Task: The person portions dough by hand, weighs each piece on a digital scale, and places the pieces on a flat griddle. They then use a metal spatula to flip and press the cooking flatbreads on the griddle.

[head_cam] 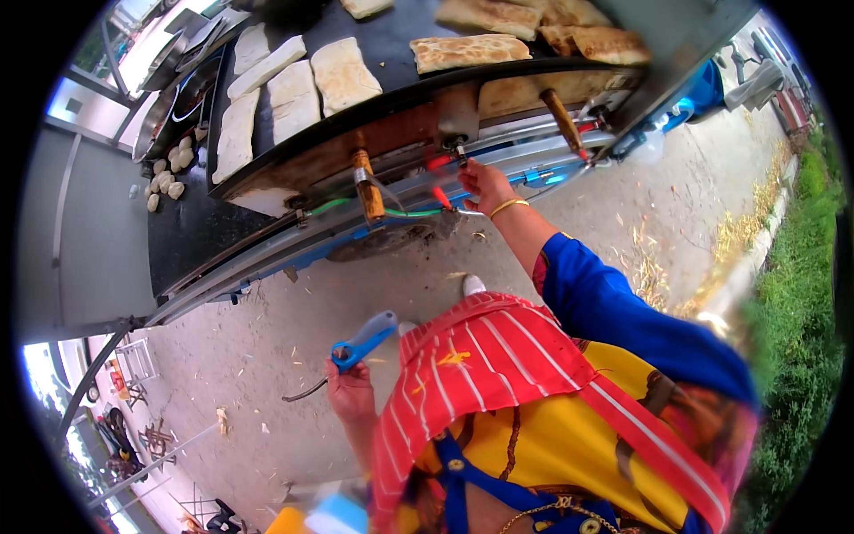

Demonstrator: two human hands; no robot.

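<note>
My left hand (351, 394) holds a blue-handled tool (363, 340) with a ring-shaped opening, low beside the red striped apron (480, 360); its exact kind is unclear. With my right hand (485, 185), a bangle at its wrist, I reach to the front of the griddle, fingers at a metal gas valve (459, 147) below the griddle's edge. Several pale flatbreads (345, 75) lie on the left of the black griddle (393, 40). Browned flatbreads (470, 52) lie on its right side. Whether my right fingers grip the valve or only touch it is hard to tell.
Wooden handles (368, 185) stick out from the griddle's front, above hoses and a metal rail. Dough balls (162, 181) and metal bowls (155, 127) stand at the left. A grey panel (93, 227) borders the cart's left side. Grass (794, 347) grows at the right.
</note>
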